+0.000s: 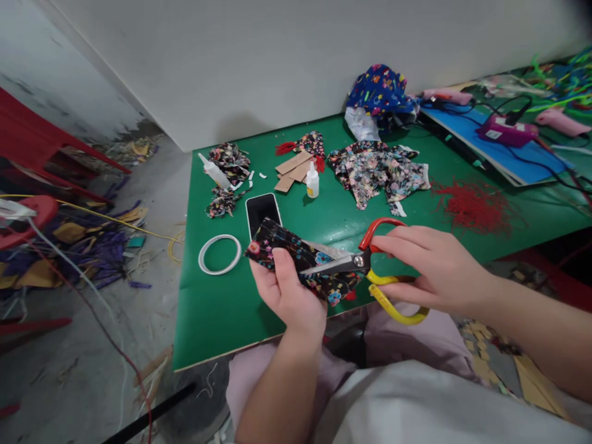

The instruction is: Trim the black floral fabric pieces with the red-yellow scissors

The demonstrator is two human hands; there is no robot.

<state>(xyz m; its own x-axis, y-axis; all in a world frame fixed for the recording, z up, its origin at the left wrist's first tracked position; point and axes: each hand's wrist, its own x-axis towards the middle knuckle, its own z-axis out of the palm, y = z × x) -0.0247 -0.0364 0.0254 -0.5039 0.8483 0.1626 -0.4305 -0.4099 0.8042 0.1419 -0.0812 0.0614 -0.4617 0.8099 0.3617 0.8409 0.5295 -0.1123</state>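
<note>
My left hand (289, 293) grips a strip of black floral fabric (282, 243) wrapped over a flat piece, holding it up above the near edge of the green table (213, 308). My right hand (435, 268) has its fingers through the red and yellow handles of a pair of scissors (370, 262). The blades point left and bite into the fabric near my left thumb.
On the table lie a black phone (263, 213), a white tape ring (219, 254), two glue bottles (312, 182), cardboard pieces (292, 171), floral fabric scraps (377, 169) and red thread bits (472, 206). Glue guns and cables sit on a blue board (518, 154) at right. Littered floor lies left.
</note>
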